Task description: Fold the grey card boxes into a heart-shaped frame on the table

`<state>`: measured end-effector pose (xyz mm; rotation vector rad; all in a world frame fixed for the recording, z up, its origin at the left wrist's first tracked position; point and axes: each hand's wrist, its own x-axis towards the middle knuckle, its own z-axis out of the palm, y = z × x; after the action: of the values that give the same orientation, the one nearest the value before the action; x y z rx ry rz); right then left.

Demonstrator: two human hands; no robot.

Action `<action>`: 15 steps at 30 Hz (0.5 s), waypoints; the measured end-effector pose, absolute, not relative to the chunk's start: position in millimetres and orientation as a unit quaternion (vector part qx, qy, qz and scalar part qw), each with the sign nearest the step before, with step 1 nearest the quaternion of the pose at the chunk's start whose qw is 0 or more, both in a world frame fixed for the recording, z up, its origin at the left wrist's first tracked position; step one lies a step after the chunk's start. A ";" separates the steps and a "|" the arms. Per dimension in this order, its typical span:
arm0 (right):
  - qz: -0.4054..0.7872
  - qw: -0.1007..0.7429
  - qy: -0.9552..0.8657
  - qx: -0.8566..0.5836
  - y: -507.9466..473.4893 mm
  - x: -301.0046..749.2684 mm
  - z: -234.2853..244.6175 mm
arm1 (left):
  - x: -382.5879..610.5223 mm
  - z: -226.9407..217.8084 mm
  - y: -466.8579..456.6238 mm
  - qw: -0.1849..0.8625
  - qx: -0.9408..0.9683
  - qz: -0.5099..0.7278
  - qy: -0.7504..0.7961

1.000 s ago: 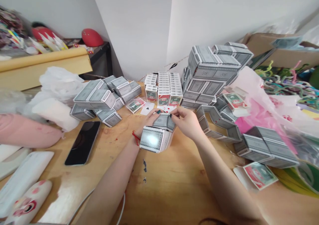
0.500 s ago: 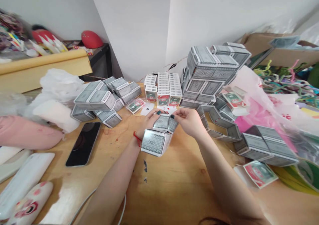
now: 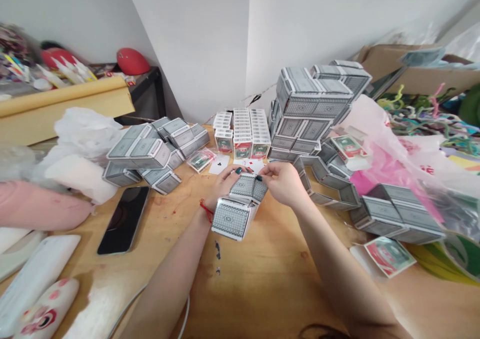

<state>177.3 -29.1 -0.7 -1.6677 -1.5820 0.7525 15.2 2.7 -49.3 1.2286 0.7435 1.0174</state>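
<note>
Two sets of fingers [image 3: 267,169] pinch the card structure [image 3: 230,218] at its far edge.

We are looking at a craft corner or small workshop; whether it belongs to a home or a studio, we cannot tell. We see a wooden table [image 3: 262,274] with dark smears on its top, crowded with a tall stack [image 3: 318,101] of folded playing cards and, near the plain wall [image 3: 195,34], boxed decks [image 3: 242,129] in 3 columns. At the back left we find white nozzle bottles [image 3: 67,75] and a yellow roll [image 3: 67,100]. At the right, fuzzy coloured stems [image 3: 431,111] lie heaped in front of an open carton [image 3: 448,81]. Among all this we see a phone [image 3: 123,220] and plastic bags [image 3: 88,126].
</note>
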 end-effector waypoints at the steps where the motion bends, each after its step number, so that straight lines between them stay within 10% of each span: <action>1: 0.291 0.350 -0.613 -0.646 -28.9 177.6 -0.6 | 15.2 -48.4 2.3 0.634 0.543 0.442 0.328; 15: 0.262 0.319 -0.628 -0.660 -32.7 178.4 4.3 | 13.7 -44.6 1.5 0.614 0.591 0.411 0.324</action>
<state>178.4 -32.7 4.3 -1.7355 -1.6509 0.6901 13.7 1.5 -44.6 1.3613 0.7469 0.9473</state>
